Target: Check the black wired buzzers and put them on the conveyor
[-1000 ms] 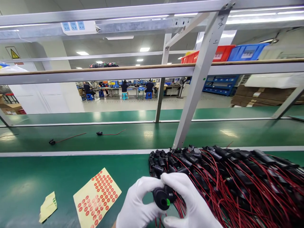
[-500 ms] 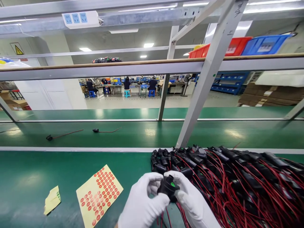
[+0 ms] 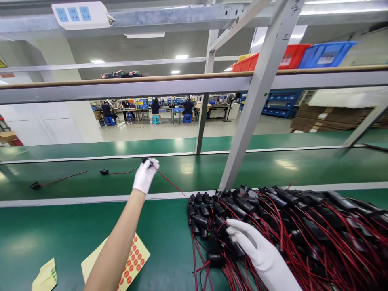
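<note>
My left hand [image 3: 146, 173], in a white glove, reaches out over the far green strip beyond the white rail. Its fingers are closed round a small black part [image 3: 145, 160], mostly hidden, whose thin red wire trails right toward the pile. My right hand [image 3: 253, 246], also gloved in white, lies at the left side of a big pile of black cylindrical parts [image 3: 275, 200] with red wires. Its fingers are stretched out and slightly apart, touching or just above the parts. A black part with a green dot [image 3: 214, 244] lies left of its fingertips.
Two black wired parts, one nearer [image 3: 104, 171] and one farther left [image 3: 35, 185], lie on the far strip. A sheet of red round stickers [image 3: 133, 258] is partly under my left arm. A scrap with green stickers [image 3: 45, 275] lies left. A slanted metal post [image 3: 242, 121] rises behind the pile.
My left hand has moved forward and left with a black part, away from my right hand. My right hand has moved slightly right onto the pile. The view has shifted a little.
</note>
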`<state>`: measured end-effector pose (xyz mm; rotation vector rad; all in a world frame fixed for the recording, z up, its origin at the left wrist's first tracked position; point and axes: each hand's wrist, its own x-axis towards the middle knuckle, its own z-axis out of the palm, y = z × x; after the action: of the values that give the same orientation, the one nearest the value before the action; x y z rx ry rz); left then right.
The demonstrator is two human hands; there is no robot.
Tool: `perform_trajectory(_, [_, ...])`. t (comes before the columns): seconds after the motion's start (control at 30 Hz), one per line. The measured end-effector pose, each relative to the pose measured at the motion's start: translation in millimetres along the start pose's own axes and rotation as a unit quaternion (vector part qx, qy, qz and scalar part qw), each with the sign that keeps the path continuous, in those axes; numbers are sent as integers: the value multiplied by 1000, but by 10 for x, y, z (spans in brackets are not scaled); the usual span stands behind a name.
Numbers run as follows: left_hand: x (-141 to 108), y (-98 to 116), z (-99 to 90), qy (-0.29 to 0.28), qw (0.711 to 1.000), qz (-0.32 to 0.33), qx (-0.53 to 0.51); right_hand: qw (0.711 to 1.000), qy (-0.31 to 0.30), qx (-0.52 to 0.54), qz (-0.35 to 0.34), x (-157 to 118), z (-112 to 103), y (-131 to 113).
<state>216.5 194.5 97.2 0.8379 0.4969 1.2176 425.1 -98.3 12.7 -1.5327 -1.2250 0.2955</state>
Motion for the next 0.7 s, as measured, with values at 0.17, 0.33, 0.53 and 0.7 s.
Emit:
perform_trajectory(0.17, [649, -264, -449, 214, 955, -63, 193, 964, -15, -234, -121, -48, -30, 107])
perform_trajectory(0.33, [661, -526, -743, 284, 876, -114, 372, 902, -38, -399, -159, -61, 272, 380])
perform_trajectory(0.53, [485, -434, -712, 256, 847, -37, 464, 892, -35, -425, -152, -47, 486, 486])
perform_trajectory(0.7, [-382, -630, -390, 48, 896, 1, 442, 914, -36, -370, -163, 9, 422, 335])
